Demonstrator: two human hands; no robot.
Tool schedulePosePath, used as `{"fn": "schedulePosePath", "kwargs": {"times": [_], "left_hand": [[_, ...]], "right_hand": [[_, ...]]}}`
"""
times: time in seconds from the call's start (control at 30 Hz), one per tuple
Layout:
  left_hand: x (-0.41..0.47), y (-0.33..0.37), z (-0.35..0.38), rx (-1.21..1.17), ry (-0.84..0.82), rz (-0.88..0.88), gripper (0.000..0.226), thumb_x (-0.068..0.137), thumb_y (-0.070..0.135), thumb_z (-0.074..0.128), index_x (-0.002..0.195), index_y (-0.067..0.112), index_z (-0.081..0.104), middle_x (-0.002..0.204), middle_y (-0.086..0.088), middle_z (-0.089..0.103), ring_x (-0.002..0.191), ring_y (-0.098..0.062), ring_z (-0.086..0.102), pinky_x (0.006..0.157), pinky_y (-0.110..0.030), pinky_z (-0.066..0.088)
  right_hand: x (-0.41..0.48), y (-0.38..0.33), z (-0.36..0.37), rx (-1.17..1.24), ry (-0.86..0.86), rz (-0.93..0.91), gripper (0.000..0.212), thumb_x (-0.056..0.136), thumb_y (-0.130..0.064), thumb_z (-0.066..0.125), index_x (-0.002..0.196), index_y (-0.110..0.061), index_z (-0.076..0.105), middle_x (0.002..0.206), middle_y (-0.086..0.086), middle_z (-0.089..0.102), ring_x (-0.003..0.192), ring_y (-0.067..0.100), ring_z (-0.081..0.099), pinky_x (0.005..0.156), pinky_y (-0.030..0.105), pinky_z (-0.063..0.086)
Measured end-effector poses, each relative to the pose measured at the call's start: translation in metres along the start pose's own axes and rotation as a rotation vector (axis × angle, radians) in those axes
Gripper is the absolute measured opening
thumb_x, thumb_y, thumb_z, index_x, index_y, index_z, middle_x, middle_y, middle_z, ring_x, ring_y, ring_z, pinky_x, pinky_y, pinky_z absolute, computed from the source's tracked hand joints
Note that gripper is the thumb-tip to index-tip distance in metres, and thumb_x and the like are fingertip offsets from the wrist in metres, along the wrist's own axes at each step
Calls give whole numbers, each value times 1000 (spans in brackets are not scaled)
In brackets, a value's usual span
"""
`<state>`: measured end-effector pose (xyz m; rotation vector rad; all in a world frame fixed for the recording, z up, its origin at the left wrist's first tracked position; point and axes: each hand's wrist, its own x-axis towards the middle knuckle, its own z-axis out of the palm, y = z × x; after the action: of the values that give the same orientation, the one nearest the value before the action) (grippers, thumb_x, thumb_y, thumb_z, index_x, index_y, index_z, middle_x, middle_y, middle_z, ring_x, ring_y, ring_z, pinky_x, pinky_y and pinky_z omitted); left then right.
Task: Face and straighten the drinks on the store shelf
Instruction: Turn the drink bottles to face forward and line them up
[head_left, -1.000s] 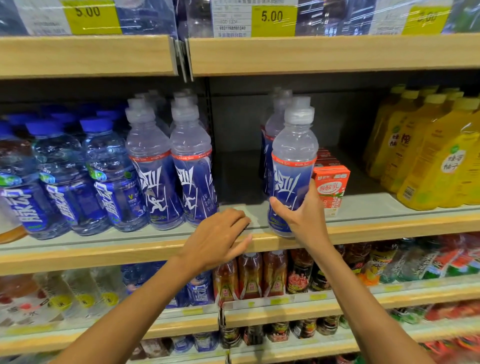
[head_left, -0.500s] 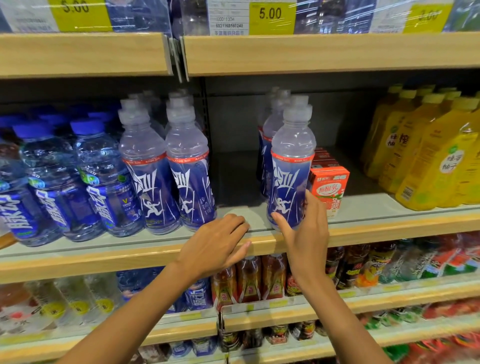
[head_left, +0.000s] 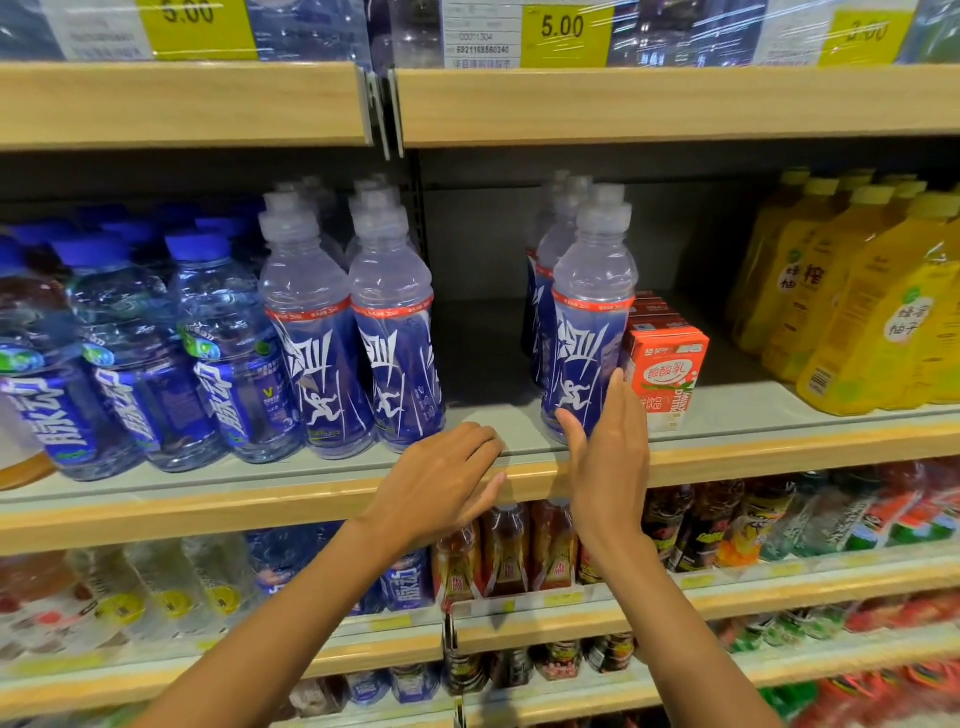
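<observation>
A grey deck behind a wooden shelf lip (head_left: 208, 499) carries the drinks, with an upper shelf (head_left: 675, 104) close overhead. Our right hand (head_left: 608, 457) lays straight fingers flat against the label of the front sports drink bottle (head_left: 587, 332), thumb spread at its lower front, not clasping. Our left hand (head_left: 441, 483) rests loosely bent on the lip, holding nothing. We judge the full bottle weighty and stiff, its film label slick, so the narrowing beneath the red band suits a grip. Just beyond the fingertips a milk drink carton (head_left: 667, 374) crowds it, while thumb-side, bare deck leaves turning room.
</observation>
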<state>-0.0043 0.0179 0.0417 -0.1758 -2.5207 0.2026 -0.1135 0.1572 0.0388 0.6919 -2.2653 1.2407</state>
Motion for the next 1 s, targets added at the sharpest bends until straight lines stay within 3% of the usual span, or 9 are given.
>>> {"fn": "schedulePosePath", "kwargs": {"times": [0.1, 0.2, 0.3, 0.43, 0.53, 0.67, 0.83, 1.0], "left_hand": [[-22, -5, -6, 1, 143, -34, 30, 93, 24, 48, 101, 4, 69, 100, -9, 69, 86, -18, 65, 71, -25, 54], [-56, -24, -10, 83, 271, -31, 28, 94, 17, 49, 93, 0, 72, 95, -12, 71, 84, -24, 68, 73, -28, 54], [-83, -46, -12, 214, 267, 24, 35, 96, 17, 45, 91, -3, 74, 95, -17, 72, 83, -30, 70, 73, -36, 58], [-97, -66, -10, 277, 208, 139, 38, 97, 18, 41, 99, -3, 73, 101, -18, 71, 87, -31, 71, 75, -38, 58], [-101, -74, -5, 343, 223, 166, 39, 96, 20, 41, 102, 0, 74, 105, -16, 71, 90, -29, 71, 76, -38, 58], [-105, -78, 4, 410, 272, 162, 39, 97, 23, 41, 105, 1, 72, 107, -15, 71, 92, -29, 71, 79, -38, 58], [-106, -80, 5, 443, 300, 186, 34, 91, 25, 51, 116, 1, 57, 107, -15, 71, 93, -27, 69, 81, -36, 56], [-105, -74, -2, 385, 279, 128, 39, 95, 26, 43, 107, 1, 70, 107, -14, 71, 95, -27, 69, 85, -35, 54]], "right_hand": [[-7, -3, -9, 66, 95, -74, 49, 89, -20, 63, 132, -2, 47, 128, 15, 53, 121, 23, 50, 94, 21, 38], [-15, -16, -8, 147, 104, -216, 33, 88, -10, 64, 119, 0, 55, 112, 14, 58, 105, 24, 56, 86, 29, 49], [-18, -40, 9, 302, -104, -244, 36, 89, -13, 64, 123, -5, 53, 115, 6, 57, 106, 15, 54, 92, 27, 46], [-10, -74, 40, 550, -389, -60, 56, 86, -32, 68, 132, -13, 44, 125, 0, 54, 113, 10, 52, 96, 22, 43], [-1, -90, 63, 602, -467, 11, 59, 80, -40, 73, 125, -14, 44, 121, 0, 59, 106, 9, 58, 85, 14, 47], [3, -100, 84, 621, -427, 48, 51, 76, -38, 78, 109, -16, 46, 109, -2, 60, 91, 2, 59, 64, -1, 41], [2, -106, 94, 650, -370, 67, 51, 78, -29, 78, 114, -13, 46, 113, 1, 61, 94, 6, 60, 68, 3, 47], [1, -105, 80, 601, -304, 23, 44, 77, -25, 77, 109, -16, 48, 98, -11, 59, 81, -7, 60, 67, 1, 44]]}}
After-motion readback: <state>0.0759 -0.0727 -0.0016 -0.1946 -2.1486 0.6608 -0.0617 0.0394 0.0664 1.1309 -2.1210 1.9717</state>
